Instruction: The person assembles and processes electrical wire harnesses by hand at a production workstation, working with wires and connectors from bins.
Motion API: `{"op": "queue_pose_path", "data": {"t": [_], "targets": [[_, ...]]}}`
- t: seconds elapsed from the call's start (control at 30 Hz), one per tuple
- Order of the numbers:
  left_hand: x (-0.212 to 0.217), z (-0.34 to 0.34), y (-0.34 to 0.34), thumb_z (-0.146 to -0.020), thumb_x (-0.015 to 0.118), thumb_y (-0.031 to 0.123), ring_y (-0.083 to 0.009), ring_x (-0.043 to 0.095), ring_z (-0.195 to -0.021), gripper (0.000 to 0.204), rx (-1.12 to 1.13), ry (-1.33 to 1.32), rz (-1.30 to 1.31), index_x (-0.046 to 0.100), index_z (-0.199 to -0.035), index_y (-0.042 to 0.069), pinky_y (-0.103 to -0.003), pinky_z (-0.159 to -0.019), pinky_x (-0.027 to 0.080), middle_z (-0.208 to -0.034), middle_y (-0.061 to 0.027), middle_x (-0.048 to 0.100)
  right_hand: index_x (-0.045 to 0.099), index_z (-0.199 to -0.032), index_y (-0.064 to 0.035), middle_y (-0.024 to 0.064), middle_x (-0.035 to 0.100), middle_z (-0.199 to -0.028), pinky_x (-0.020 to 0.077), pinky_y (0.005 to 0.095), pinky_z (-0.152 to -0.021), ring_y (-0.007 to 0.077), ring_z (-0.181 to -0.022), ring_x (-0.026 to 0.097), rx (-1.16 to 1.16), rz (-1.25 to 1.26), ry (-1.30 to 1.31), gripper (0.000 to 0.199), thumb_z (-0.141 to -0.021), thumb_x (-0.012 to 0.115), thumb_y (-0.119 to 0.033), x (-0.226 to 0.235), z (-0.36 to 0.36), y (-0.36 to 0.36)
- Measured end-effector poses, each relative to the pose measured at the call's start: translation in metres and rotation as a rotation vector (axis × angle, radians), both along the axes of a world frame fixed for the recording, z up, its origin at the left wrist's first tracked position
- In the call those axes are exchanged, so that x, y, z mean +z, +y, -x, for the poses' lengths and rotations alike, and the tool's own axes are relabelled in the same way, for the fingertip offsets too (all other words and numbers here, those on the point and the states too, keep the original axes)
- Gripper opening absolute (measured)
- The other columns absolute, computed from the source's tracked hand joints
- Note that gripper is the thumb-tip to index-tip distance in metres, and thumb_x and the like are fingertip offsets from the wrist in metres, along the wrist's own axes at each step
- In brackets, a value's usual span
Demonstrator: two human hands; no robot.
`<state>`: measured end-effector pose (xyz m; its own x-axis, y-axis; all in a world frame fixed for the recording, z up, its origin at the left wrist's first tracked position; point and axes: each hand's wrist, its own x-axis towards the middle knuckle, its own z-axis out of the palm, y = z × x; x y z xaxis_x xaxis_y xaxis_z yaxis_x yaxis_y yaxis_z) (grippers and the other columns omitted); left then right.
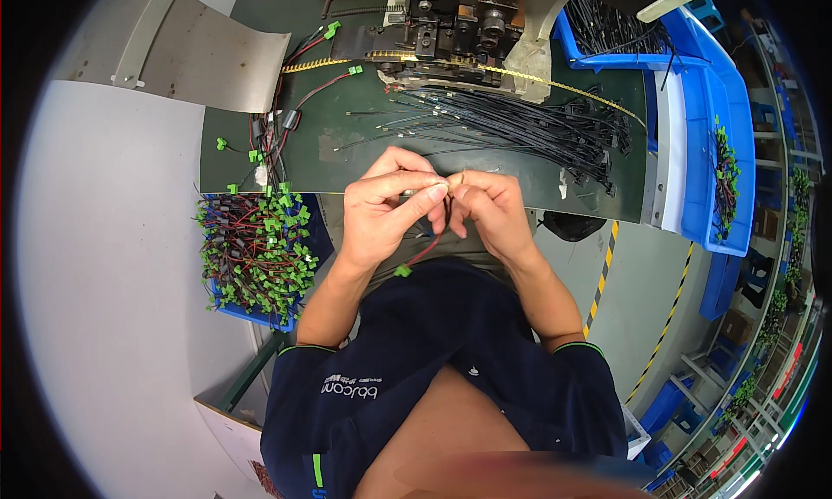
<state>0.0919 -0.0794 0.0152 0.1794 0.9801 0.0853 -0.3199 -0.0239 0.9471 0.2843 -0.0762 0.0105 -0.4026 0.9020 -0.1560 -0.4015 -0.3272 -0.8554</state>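
Close together over the bench's near edge, my left hand (387,200) and my right hand (491,206) pinch at the same spot. Between the fingertips are thin wire ends, mostly hidden by the fingers. From there a red-and-black wire lead (426,251) hangs toward my lap, with a green connector (402,271) on its free end. Just beyond my hands lies a spread bundle of black cables (520,126), with bare ends to the left and black plugs to the right. Behind it stands a crimping machine (451,31) with a yellow terminal strip (563,86) running across it.
At my left a blue bin (251,315) is heaped with green-connector leads (256,247). A few more leads (290,122) lie on the bench's left side. Blue trays (728,109) holding cables stand at the right. A curved metal sheet (212,61) juts over the far left.
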Motion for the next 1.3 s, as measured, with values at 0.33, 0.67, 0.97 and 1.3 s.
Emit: {"op": "queue_pose_path", "data": {"t": [0.33, 0.67, 0.97, 1.3], "targets": [[-0.003, 0.006, 0.007, -0.091, 0.076, -0.007, -0.0184, 0.067, -0.096, 0.017, 0.009, 0.040, -0.041, 0.081, -0.106, -0.003, -0.029, -0.082, 0.056, -0.109, -0.0129, 0.067, 0.075, -0.111, 0.0030, 0.0102, 0.076, -0.089, 0.0583, 0.0307, -0.067, 0.0187, -0.075, 0.073, -0.029, -0.613, -0.485, 0.015, -0.103, 0.064, -0.003, 0.014, -0.001, 0.002], [-0.007, 0.001, 0.008, -0.097, 0.073, -0.004, -0.0152, 0.069, -0.094, 0.017, -0.031, -0.069, 0.052, 0.078, -0.113, -0.008, -0.026, -0.077, 0.057, -0.112, -0.0112, 0.067, 0.075, -0.103, 0.0019, 0.0062, 0.076, -0.086, 0.0540, 0.0276, -0.060, 0.0122, -0.067, 0.068, -0.049, -0.475, -0.456, 0.014, -0.104, 0.063, -0.005, 0.011, 0.001, -0.003], [-0.004, 0.004, 0.007, -0.096, 0.074, -0.006, -0.0137, 0.069, -0.091, 0.019, 0.007, 0.082, -0.069, 0.078, -0.115, -0.006, -0.025, -0.076, 0.058, -0.115, -0.0118, 0.067, 0.078, -0.096, 0.0016, 0.0014, 0.067, -0.070, 0.0377, 0.0244, -0.052, 0.0045, -0.058, 0.049, -0.013, -0.371, -0.432, 0.029, -0.110, 0.057, -0.013, 0.018, -0.002, -0.001], [-0.004, -0.004, 0.002, -0.094, 0.074, -0.009, -0.0169, 0.070, -0.098, 0.018, 0.072, 0.024, -0.005, 0.079, -0.110, -0.004, -0.025, -0.081, 0.057, -0.113, -0.0132, 0.069, 0.077, -0.098, 0.0015, 0.0059, 0.074, -0.081, 0.0518, 0.0262, -0.059, 0.0097, -0.065, 0.066, 0.029, -0.326, -0.440, 0.020, -0.106, 0.061, -0.008, 0.018, -0.005, 0.000]]}}
